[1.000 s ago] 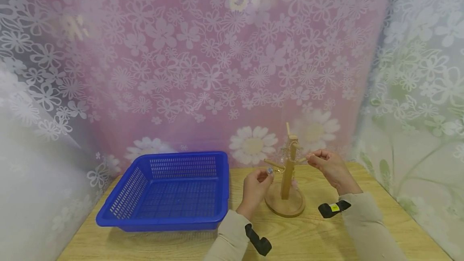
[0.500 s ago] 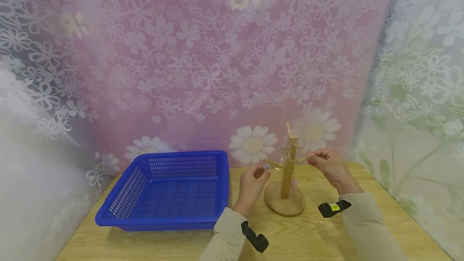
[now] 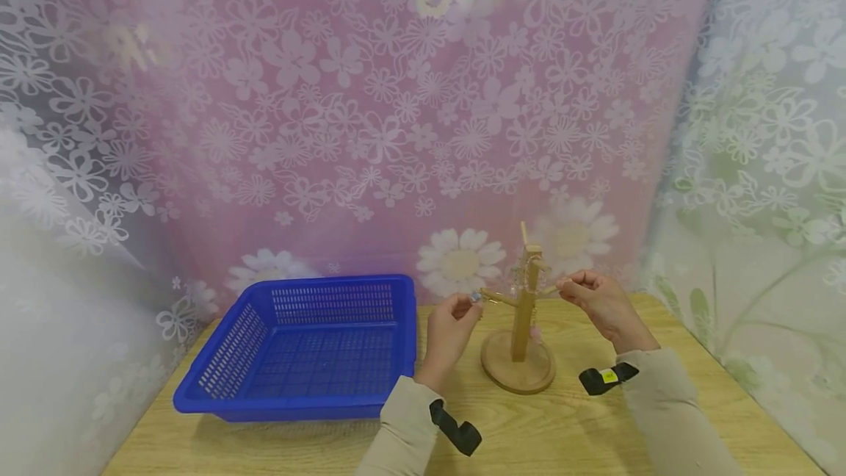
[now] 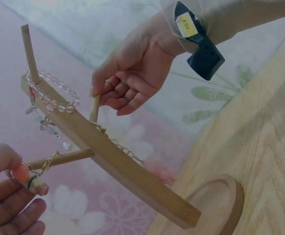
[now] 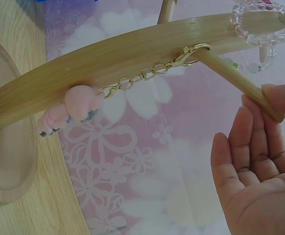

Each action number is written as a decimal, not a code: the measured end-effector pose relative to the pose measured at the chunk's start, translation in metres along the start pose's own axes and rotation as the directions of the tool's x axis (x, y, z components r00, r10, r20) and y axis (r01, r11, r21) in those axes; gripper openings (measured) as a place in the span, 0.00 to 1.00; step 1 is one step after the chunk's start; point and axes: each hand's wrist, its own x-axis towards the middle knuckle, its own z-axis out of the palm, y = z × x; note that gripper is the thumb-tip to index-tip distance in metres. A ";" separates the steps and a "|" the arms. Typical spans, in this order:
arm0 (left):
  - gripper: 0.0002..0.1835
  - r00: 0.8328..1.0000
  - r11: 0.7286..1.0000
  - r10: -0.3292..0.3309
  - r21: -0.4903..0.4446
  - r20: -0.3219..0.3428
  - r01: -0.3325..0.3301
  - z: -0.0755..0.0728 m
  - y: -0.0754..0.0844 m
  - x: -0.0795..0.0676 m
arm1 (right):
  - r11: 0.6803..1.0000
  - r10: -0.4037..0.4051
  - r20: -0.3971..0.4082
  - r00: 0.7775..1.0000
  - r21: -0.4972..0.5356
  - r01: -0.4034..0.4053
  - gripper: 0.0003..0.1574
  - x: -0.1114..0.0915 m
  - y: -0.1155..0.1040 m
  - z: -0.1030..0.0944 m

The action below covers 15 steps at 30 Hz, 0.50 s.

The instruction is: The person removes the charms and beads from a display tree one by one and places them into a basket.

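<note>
A wooden stand [image 3: 522, 322] with a round base and several pegs stands on the table. My left hand [image 3: 449, 336] pinches the small figure of a keychain [image 4: 31, 180] by the tip of the left peg [image 4: 64, 157]. Its gold clasp is at that peg's outer part; whether it still loops round the peg I cannot tell. My right hand [image 3: 604, 307] pinches the end of the right peg [image 5: 240, 83] between thumb and fingers. A pink figure keychain [image 5: 79, 107] hangs by a gold chain from that peg, against the post. Beaded bracelets [image 4: 59, 100] hang on the upper pegs.
A blue plastic basket [image 3: 317, 408] with slotted walls stands left of the stand. The wooden table [image 3: 548, 439] runs up to a pink flowered curtain [image 3: 370, 131] behind, with pale curtains at both sides.
My left hand has moved left, away from the post, and the keychain's gold clasp has shifted outward along the left peg with it. The right hand stays on its peg.
</note>
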 end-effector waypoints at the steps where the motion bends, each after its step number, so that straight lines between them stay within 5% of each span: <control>1: 0.09 1.000 1.000 0.000 0.002 -0.001 0.000 -0.001 0.001 0.000 | 1.000 0.000 -0.002 1.000 0.000 0.000 0.07 0.000 0.000 0.000; 15: 0.11 1.000 1.000 -0.021 -0.010 0.002 0.021 -0.015 0.013 0.004 | 1.000 0.000 -0.006 1.000 0.008 0.000 0.07 -0.001 -0.001 0.000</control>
